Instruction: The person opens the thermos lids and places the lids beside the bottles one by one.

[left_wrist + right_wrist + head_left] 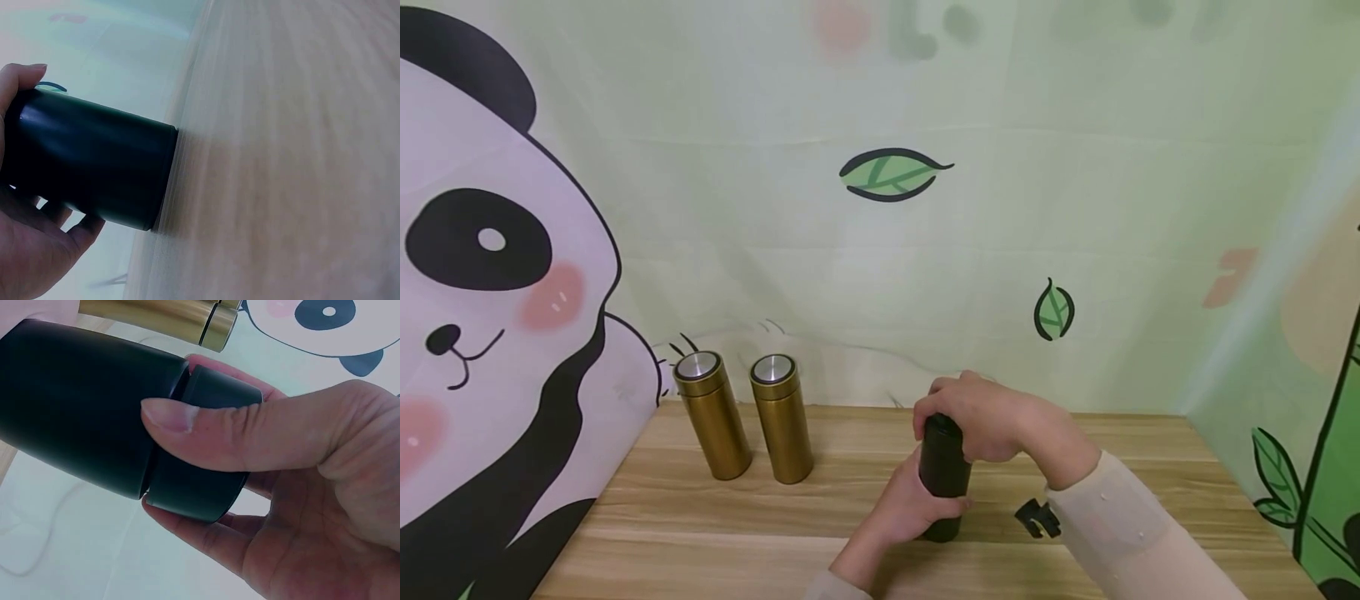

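A black vacuum flask stands roughly upright on the wooden table, right of the middle in the head view. My left hand grips its body from the left, thumb across the front. In the left wrist view the flask's lower part shows, with its base at the tabletop. From above, my right hand holds the lid. The right wrist view shows the thumb on one side and fingers on the other, and a narrow seam between lid and body.
Two gold flasks with silver-topped lids stand at the left back of the wooden table. A printed cloth with a panda and leaves hangs behind the table. A black clip sticks out by the right sleeve.
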